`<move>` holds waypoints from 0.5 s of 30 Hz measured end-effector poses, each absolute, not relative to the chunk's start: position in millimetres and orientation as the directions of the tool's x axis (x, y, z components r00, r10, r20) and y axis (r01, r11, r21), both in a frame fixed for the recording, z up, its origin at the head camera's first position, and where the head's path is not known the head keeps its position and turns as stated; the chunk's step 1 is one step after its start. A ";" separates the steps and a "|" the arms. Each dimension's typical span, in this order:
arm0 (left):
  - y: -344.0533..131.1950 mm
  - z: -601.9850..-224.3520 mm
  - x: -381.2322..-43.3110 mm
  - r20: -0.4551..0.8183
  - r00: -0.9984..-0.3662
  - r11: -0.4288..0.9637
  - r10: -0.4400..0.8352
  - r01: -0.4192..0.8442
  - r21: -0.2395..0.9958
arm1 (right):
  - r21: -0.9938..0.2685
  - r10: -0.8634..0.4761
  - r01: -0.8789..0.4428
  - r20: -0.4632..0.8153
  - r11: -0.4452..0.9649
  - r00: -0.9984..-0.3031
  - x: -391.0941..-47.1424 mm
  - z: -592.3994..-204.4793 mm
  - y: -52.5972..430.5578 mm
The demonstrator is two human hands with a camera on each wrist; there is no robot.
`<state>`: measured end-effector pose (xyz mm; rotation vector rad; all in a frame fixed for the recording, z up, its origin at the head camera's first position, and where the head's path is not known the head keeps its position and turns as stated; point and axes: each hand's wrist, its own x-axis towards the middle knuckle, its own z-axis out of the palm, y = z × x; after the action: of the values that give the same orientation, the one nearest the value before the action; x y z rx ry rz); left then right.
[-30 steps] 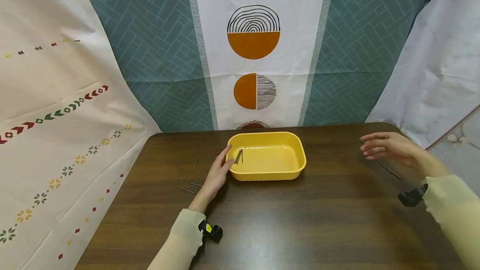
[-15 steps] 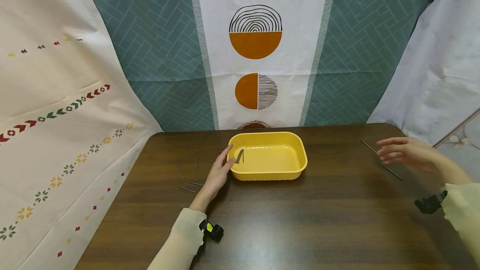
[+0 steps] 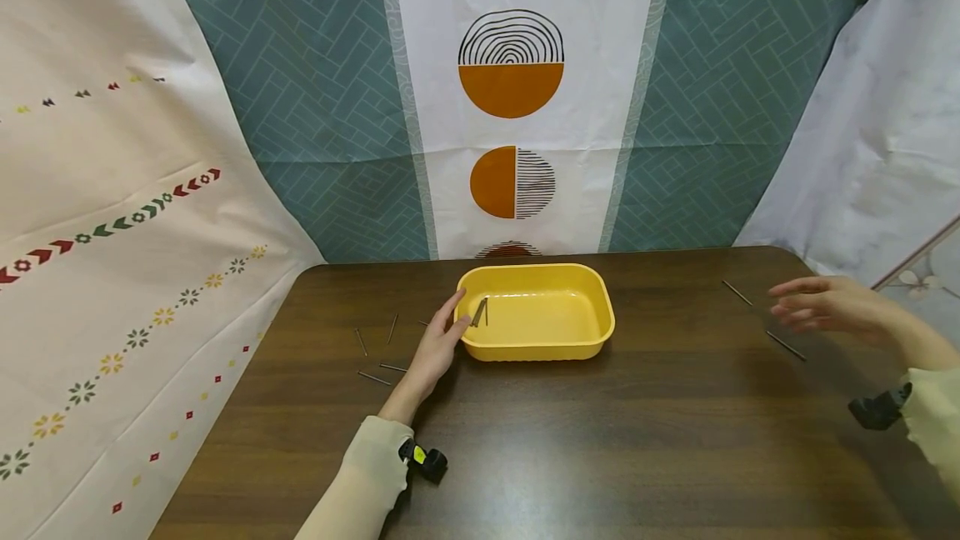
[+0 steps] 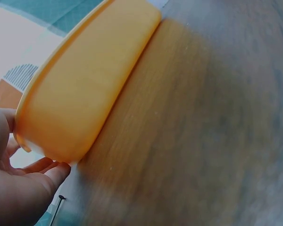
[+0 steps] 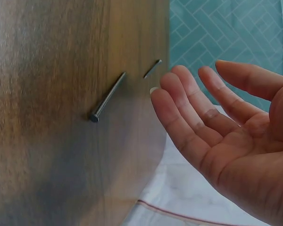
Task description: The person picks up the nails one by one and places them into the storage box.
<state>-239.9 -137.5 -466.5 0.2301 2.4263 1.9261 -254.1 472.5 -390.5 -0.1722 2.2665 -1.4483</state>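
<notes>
My left hand (image 3: 431,352) holds the left end of a yellow plastic tray (image 3: 540,352), thumb at the rim. In the left wrist view, fingers meet the tray's outer wall (image 4: 85,89). A few nails (image 3: 478,313) lie inside, near that hand. Off to the right, my right hand (image 3: 832,307) hovers over the table with loosely bent fingers and nothing in them. Near its fingertips lie two nails, one farther back (image 3: 737,292) and one closer (image 3: 785,346). The right wrist view shows the larger-looking nail (image 5: 107,98) apart from the fingers.
Several loose nails (image 3: 373,377) are scattered on the dark wooden table (image 3: 600,457) left of the tray. Patterned cloths hang behind (image 3: 322,107) and at the left (image 3: 150,273); a whitish cloth (image 3: 885,123) hangs at the right.
My right hand has drawn back to the right, uncovering the farther nail. The left hand stays on the tray, and the nails look unmoved.
</notes>
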 end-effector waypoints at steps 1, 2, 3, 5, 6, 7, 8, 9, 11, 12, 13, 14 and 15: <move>-137.6 -466.6 -239.8 0.064 -0.989 0.220 0.137 0.093 0.971 | -0.882 -0.325 0.135 -0.303 0.451 -0.896 -254.1 -390.6 473.1; -137.7 -466.8 -239.9 0.065 -0.989 0.221 0.136 0.094 0.971 | -0.877 -0.318 0.138 -0.307 0.460 -0.897 -254.0 -390.8 473.8; -137.7 -466.7 -239.9 0.065 -0.989 0.221 0.135 0.094 0.971 | -0.875 -0.312 0.143 -0.312 0.463 -0.897 -253.8 -391.0 474.2; -137.7 -466.7 -239.8 0.070 -0.988 0.221 0.136 0.099 0.970 | -0.872 -0.313 0.147 -0.317 0.466 -0.895 -253.6 -392.2 475.2; -137.7 -466.6 -239.8 0.068 -0.988 0.222 0.136 0.097 0.970 | -0.872 -0.314 0.150 -0.321 0.466 -0.894 -253.3 -392.7 475.7; -137.5 -466.5 -240.0 0.064 -0.989 0.222 0.135 0.093 0.971 | -0.872 -0.317 0.150 -0.323 0.467 -0.892 -253.1 -393.2 476.3; -137.4 -466.6 -240.0 0.061 -0.989 0.224 0.134 0.091 0.970 | -0.874 -0.324 0.148 -0.323 0.464 -0.889 -252.8 -393.9 476.6; -137.3 -466.7 -240.1 0.060 -0.989 0.224 0.133 0.089 0.970 | -0.877 -0.332 0.146 -0.321 0.458 -0.887 -252.7 -394.9 477.0; -137.5 -467.4 -240.1 0.061 -0.989 0.223 0.132 0.090 0.971 | -0.879 -0.339 0.149 -0.324 0.453 -0.883 -252.6 -396.8 477.9; -137.6 -467.6 -240.3 0.057 -0.990 0.222 0.130 0.085 0.971 | -0.882 -0.346 0.149 -0.324 0.447 -0.881 -252.7 -398.0 478.2; -137.8 -467.9 -240.4 0.059 -0.990 0.221 0.130 0.087 0.971 | -0.884 -0.352 0.149 -0.324 0.444 -0.878 -252.9 -399.3 478.4; -137.8 -468.0 -240.4 0.061 -0.990 0.220 0.130 0.089 0.971 | -0.886 -0.357 0.147 -0.323 0.440 -0.877 -253.2 -400.8 478.7; -137.8 -467.9 -240.6 0.062 -0.989 0.217 0.131 0.089 0.972 | -0.884 -0.359 0.146 -0.324 0.444 -0.875 -253.4 -401.9 479.3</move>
<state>-240.6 -137.8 -467.9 0.2192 2.4249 1.9322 -253.4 479.3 -401.9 -0.1787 2.2287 -1.4312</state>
